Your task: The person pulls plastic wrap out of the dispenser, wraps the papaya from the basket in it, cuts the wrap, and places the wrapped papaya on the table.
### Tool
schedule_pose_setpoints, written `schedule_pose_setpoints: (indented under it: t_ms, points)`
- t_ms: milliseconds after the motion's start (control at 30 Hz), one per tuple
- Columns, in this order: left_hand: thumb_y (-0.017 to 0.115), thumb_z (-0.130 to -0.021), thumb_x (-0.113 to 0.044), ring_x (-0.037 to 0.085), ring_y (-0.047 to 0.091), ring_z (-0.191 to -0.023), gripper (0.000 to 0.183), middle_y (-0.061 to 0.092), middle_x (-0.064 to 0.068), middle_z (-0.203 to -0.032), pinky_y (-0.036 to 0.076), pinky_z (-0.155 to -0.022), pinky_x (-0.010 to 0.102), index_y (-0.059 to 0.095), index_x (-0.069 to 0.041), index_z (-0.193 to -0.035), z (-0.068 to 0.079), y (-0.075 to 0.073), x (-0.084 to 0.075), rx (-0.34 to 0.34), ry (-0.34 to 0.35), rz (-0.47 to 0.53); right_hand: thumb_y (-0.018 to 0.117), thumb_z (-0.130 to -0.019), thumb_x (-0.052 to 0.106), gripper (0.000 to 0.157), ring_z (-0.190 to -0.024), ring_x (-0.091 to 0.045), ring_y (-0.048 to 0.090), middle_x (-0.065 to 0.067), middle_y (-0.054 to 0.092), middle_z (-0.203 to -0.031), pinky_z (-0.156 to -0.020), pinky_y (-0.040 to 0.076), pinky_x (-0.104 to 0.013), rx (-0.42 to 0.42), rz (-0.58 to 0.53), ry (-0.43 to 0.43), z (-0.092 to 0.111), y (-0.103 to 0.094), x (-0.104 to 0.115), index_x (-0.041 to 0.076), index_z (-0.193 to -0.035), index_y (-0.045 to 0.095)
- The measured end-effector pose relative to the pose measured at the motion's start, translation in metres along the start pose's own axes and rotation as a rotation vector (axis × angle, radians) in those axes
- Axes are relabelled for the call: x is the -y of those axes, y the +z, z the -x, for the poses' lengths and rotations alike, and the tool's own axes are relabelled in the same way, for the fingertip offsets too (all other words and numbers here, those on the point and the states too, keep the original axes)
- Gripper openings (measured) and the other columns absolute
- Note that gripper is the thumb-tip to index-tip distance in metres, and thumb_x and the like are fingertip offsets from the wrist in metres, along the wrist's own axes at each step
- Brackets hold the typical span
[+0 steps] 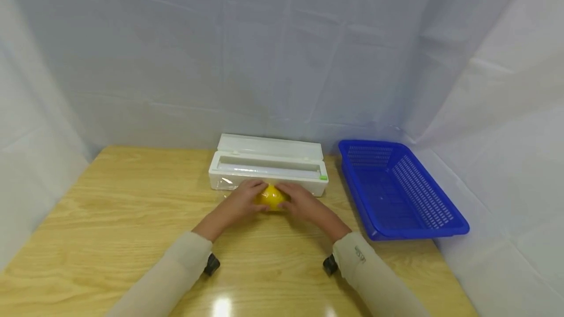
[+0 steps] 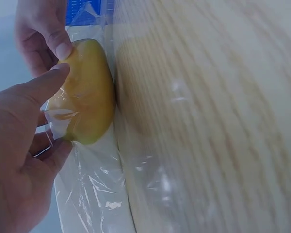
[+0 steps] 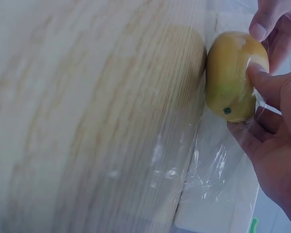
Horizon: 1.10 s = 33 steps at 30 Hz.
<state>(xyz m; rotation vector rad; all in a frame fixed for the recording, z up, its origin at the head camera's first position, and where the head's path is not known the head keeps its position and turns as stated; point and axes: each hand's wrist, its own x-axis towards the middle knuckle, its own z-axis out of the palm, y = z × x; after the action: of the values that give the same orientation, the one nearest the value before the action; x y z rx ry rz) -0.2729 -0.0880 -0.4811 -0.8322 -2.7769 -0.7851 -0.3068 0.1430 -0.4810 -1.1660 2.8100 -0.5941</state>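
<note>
A yellow oblong fruit (image 1: pixel 271 197) lies on the table, close to the front of a white cling film box (image 1: pixel 220 178). My left hand (image 1: pixel 242 198) grips one end of the fruit, its thumb on the near side. From the opposite end my right hand (image 1: pixel 301 200) holds it the same way. In the right wrist view the fruit (image 3: pixel 230 82) shows a small dark green stem spot. Clear cling film (image 2: pixel 99 189) clings around the fruit and stretches over the table and box front in the left wrist view. Some fingers are hidden behind the fruit.
The box's lid (image 1: pixel 270 147) stands raised at the back, with the film roll (image 1: pixel 264 169) visible inside. To the right is a blue plastic basket (image 1: pixel 374 219). White sheeting (image 1: pixel 282 53) hangs behind and at both sides of the wooden table (image 1: pixel 110 219).
</note>
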Motion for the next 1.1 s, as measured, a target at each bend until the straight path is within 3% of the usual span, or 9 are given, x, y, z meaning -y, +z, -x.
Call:
schedule_pose_setpoints:
  t_ms: [167,400,600,800,967,1100]
  points:
    - [0.081,-0.088,-0.030,0.040,0.049,-0.132,0.065,0.054,0.024,-0.140,0.044,-0.111,0.051,0.055,0.004,-0.137,-0.003,0.000,-0.004,0.003,0.023,-0.026,0.066,-0.099,0.018,0.054,-0.135,-0.035,0.050,-0.017,0.053,-0.146,-0.115,0.040,-0.048,0.016,-0.028,0.032,-0.002,-0.001,0.000,0.003,-0.147,0.047]
    - [0.082,-0.086,-0.027,0.039,0.052,-0.126,0.061,0.058,0.022,-0.134,0.049,-0.106,0.049,0.057,0.001,-0.135,-0.005,0.008,-0.002,-0.045,0.074,-0.083,0.064,-0.100,0.021,0.055,-0.139,-0.034,0.045,-0.016,0.049,-0.151,-0.116,0.038,-0.048,0.020,-0.101,0.043,0.000,-0.001,-0.003,0.005,-0.150,0.045]
    - [0.080,-0.088,-0.027,0.038,0.051,-0.127,0.059,0.057,0.021,-0.135,0.049,-0.106,0.049,0.058,-0.001,-0.135,-0.006,0.009,-0.001,-0.043,0.037,-0.083,0.062,-0.102,0.025,0.050,-0.141,-0.035,0.044,-0.014,0.050,-0.151,-0.117,0.037,-0.052,-0.060,-0.180,0.097,0.008,-0.001,-0.004,0.007,-0.147,0.050]
    - [0.080,-0.088,-0.029,0.037,0.051,-0.128,0.060,0.057,0.020,-0.137,0.047,-0.108,0.048,0.057,-0.001,-0.136,-0.007,0.005,-0.003,-0.024,0.019,-0.090,0.061,-0.102,0.026,0.040,-0.138,-0.031,0.047,-0.008,0.054,-0.147,-0.113,0.041,-0.052,-0.231,-0.244,0.183,0.020,-0.001,-0.009,0.014,-0.140,0.058]
    - [0.079,-0.089,-0.032,0.037,0.050,-0.130,0.062,0.056,0.018,-0.140,0.043,-0.112,0.050,0.056,-0.002,-0.138,-0.009,0.003,-0.007,0.013,-0.004,-0.123,0.065,-0.099,0.014,0.026,-0.120,-0.029,0.059,-0.010,0.064,-0.131,-0.099,0.051,-0.048,-0.517,-0.283,0.164,0.030,-0.004,-0.022,0.007,-0.124,0.068]
    - [0.077,-0.090,-0.035,0.037,0.050,-0.130,0.061,0.057,0.017,-0.141,0.040,-0.114,0.052,0.056,-0.004,-0.138,-0.007,0.002,-0.008,0.011,-0.023,-0.177,0.068,-0.096,0.007,0.019,-0.109,-0.031,0.060,-0.016,0.066,-0.123,-0.091,0.051,-0.045,-0.710,-0.276,0.148,0.037,-0.011,-0.034,0.003,-0.114,0.071]
